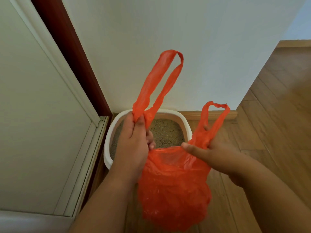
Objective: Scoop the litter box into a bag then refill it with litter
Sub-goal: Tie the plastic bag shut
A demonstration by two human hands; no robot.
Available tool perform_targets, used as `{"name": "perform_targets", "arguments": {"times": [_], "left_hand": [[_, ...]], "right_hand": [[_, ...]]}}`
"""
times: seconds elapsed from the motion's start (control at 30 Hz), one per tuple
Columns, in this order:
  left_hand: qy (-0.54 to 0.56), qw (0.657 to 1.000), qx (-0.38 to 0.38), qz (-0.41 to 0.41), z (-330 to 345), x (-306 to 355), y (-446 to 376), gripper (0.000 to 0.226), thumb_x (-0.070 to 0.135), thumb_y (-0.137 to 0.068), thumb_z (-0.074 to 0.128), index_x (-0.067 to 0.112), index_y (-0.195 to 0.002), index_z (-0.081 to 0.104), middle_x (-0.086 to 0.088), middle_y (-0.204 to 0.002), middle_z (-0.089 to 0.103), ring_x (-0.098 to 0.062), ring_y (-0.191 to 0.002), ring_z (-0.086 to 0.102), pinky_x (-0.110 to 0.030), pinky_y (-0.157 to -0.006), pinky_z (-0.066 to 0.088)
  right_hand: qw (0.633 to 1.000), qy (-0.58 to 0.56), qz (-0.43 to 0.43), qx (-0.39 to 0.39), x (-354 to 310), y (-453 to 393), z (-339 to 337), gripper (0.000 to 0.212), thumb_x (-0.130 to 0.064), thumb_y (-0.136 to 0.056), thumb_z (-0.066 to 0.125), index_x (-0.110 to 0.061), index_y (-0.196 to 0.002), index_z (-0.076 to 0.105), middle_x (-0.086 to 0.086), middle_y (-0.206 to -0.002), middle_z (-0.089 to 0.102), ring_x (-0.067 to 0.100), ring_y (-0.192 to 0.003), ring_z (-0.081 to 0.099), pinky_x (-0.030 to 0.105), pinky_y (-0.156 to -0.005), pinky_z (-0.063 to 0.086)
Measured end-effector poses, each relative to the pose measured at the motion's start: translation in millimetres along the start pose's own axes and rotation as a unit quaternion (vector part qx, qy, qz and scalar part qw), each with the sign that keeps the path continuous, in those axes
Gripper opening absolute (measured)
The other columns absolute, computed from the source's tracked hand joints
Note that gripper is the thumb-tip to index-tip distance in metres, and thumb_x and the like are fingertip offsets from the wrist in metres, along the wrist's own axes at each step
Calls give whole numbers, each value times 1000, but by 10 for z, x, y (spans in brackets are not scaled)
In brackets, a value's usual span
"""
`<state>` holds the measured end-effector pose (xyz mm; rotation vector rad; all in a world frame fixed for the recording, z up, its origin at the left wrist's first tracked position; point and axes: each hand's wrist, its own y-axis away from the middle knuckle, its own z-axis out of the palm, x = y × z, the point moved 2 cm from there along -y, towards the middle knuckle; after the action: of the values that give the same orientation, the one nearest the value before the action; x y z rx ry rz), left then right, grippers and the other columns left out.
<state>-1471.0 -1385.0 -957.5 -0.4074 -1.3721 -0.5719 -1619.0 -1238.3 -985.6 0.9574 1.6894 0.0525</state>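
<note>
Two big surfaces behind everything: white wall (pixel 193 47) ahead, wooden floor (pixel 277 115) to the right and below. Pale panelled door (pixel 33 115) along the left, dark red frame (pixel 70 56) between door and wall, wooden skirting (pixel 210 114) at the wall's foot.

Next in size, orange plastic bag (pixel 173 190), hanging crumpled between both forearms, bulging at the bottom, mouth partly open toward the far side. Contents not readable through the plastic. Held above the floor, in front of and partly over the near edge of the litter box.

White litter box (pixel 185 121) tucked in the corner, against door frame and wall, rounded rim, filled with grey-brown litter (pixel 166 133); near part hidden by arm and bag.

Left hand (pixel 133 140) curled, pinching the base of the left bag handle (pixel 156 81) between thumb and fingers, long loop standing up above the fist. Right hand (pixel 207 152) gripping the base of the right bag handle (pixel 213 118), thumb stretched out along the bag's mouth, shorter loop rising above the fingers. Both handles pulled apart, well separated.
</note>
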Motion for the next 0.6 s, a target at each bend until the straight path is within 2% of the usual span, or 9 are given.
{"name": "perform_targets", "arguments": {"times": [0.07, 0.13, 0.2, 0.27, 0.3, 0.37, 0.47, 0.53, 0.6], "left_hand": [[14, 1000, -1, -8, 12, 15, 12, 25, 44, -106, 44, 39, -97, 67, 6, -63, 44, -7, -52, 44, -27, -52, 43], [19, 1000, -5, -11, 26, 16, 13, 25, 42, -106, 46, 39, -94, 68, 6, -62, 44, -7, -52, 42, -25, -49, 42], [16, 1000, -11, -15, 34, 19, 13, 25, 42, -106, 47, 38, -92, 68, 7, -63, 43, -7, -53, 39, -22, -46, 36], [8, 1000, -14, -20, 30, 21, 13, 23, 43, -105, 48, 37, -97, 68, 8, -63, 43, -6, -52, 38, -21, -45, 32], [0, 1000, -13, -22, 21, 20, 14, 21, 44, -105, 48, 37, -102, 67, 9, -62, 44, -5, -52, 39, -19, -44, 33], [-20, 999, -4, -26, 3, 13, 13, 21, 46, -105, 47, 39, -110, 66, 11, -61, 45, -3, -51, 40, -19, -43, 33], [-30, 999, 20, -36, -23, 22, 8, 22, 46, -106, 46, 47, -102, 68, 12, -60, 44, -3, -50, 39, -21, -44, 32], [-21, 998, 30, -48, -33, 31, 6, 24, 44, -107, 46, 46, -98, 68, 12, -59, 44, -4, -51, 38, -22, -46, 32], [-20, 998, 24, -50, -28, 29, 18, 23, 43, -107, 45, 45, -101, 67, 12, -59, 45, -5, -51, 39, -23, -47, 34]], "right_hand": [[998, -62, -23, -19, -55, 10, 112, 62, -45, -87, 74, -48, -136, 36, -18, -108, 66, 1, -91, 69, 26, -82, 59], [989, -139, -53, 13, -92, -46, 163, 73, -22, -94, 70, -53, -144, 27, -12, -114, 66, 10, -98, 69, 33, -79, 61], [970, -230, -73, 23, -157, -44, 198, 52, -12, -95, 66, -31, -140, 48, -2, -105, 70, 18, -90, 71, 37, -77, 61], [948, -311, -58, 36, -194, -10, 212, 22, -17, -97, 65, -11, -118, 65, 9, -80, 63, 20, -67, 67, 41, -74, 60], [940, -333, -50, 49, -201, 6, 207, 18, -22, -97, 65, -7, -106, 67, 10, -73, 58, 20, -62, 64, 42, -73, 59], [930, -354, -59, 80, -222, 28, 176, 25, -31, -97, 63, -6, -93, 65, 11, -71, 62, 25, -64, 63, 43, -69, 54], [892, -432, -94, 91, -313, 71, 117, 30, -34, -100, 58, -6, -92, 65, 14, -80, 73, 24, -71, 70, 40, -69, 57], [870, -474, -119, 64, -337, 119, 98, 30, -33, -100, 58, -13, -78, 54, 7, -62, 55, 17, -47, 54, 27, -47, 50], [887, -432, -149, 62, -343, 160, 93, 30, -30, -98, 61, -20, -74, 47, 1, -59, 32, 12, -43, 28, 19, -37, 33]]}}
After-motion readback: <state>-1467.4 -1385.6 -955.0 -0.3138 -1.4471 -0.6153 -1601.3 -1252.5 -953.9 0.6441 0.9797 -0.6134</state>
